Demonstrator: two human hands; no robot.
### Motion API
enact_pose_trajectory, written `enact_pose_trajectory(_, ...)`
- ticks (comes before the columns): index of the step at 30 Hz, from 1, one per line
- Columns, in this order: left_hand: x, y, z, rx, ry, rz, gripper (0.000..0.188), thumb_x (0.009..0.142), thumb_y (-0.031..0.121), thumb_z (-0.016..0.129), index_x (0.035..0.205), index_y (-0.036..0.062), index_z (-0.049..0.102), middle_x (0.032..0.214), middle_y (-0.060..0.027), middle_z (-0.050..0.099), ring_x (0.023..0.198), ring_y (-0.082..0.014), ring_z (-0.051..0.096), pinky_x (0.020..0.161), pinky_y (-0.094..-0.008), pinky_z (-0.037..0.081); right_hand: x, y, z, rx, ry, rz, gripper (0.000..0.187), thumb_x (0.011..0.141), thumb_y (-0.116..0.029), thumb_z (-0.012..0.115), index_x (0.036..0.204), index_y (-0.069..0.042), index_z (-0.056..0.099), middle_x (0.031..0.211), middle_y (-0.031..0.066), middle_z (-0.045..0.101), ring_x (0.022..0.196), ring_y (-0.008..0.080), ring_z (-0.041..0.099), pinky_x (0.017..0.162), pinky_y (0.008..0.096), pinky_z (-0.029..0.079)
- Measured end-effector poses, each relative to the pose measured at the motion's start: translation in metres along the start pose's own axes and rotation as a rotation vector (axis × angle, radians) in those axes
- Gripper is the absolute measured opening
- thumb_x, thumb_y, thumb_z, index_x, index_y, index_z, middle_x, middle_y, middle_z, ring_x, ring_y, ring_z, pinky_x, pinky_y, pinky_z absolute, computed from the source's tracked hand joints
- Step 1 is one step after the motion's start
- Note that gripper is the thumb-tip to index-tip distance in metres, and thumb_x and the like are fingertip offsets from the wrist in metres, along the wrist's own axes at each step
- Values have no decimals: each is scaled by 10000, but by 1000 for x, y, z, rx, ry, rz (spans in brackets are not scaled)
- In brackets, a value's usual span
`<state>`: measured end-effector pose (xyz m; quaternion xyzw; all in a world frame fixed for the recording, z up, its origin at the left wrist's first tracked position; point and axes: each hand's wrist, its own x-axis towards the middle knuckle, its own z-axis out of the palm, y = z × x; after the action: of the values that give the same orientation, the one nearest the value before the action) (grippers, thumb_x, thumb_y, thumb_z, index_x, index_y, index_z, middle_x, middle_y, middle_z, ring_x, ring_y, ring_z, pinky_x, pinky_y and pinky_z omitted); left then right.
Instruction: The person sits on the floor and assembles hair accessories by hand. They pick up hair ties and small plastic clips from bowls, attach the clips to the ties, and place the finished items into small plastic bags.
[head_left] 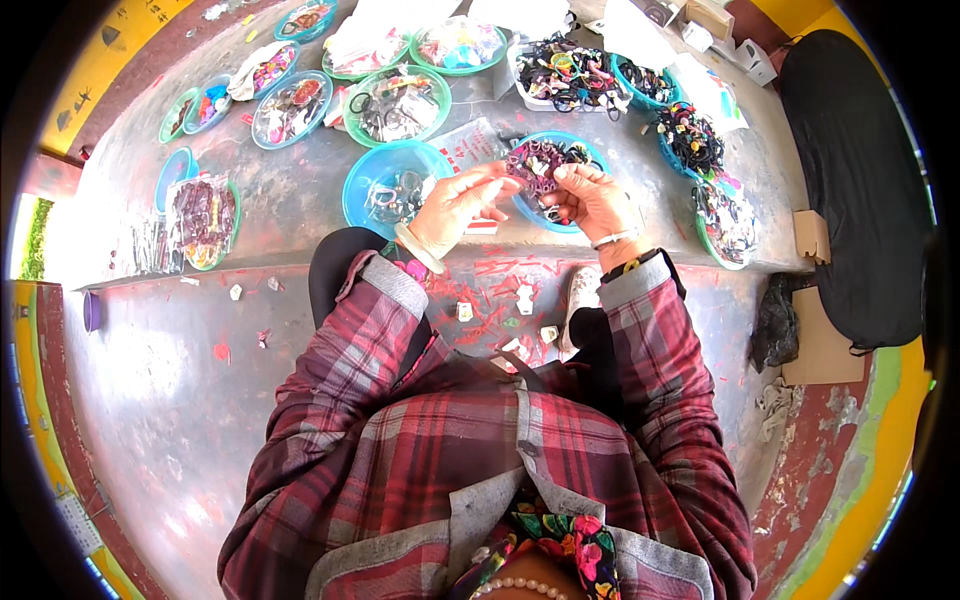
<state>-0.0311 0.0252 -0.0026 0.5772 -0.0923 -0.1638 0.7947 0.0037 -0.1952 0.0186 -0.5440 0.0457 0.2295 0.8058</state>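
Right hand (600, 205) pinches a purple hair tie (537, 163), left hand (455, 208) unclear; bowls (354, 182) of loose pieces (392, 200) suggest plenty remains.

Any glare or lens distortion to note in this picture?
Head view throughout: glare bleaches the grey floor at left; near the top, white sheets look washed out; fisheye bows the front edge of the grey platform, leaving black corners; detail between left hand and right hand is unclear.
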Motion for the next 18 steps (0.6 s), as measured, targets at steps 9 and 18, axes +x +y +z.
enact_pose_trajectory(9, -2, 0, 2, -71, -57, 8, 273, 937, 159, 427, 1125, -21, 508, 1148, -145, 531, 959, -208, 562, 766, -345, 511, -9, 4, 0, -76, -7, -48, 64, 805, -125, 646, 768, -79, 620, 671, 0, 616, 602, 103, 610, 493, 194, 436)
enact_pose_trajectory(18, 0, 3, 6, -83, -29, -58, 275, 934, 145, 425, 1147, -13, 497, 1153, -147, 526, 1006, -236, 547, 832, -403, 488, -4, 7, -1, -53, 11, -317, 124, 750, 25, 650, 841, -51, 613, 789, -9, 606, 752, 74, 573, 640, 191, 447)
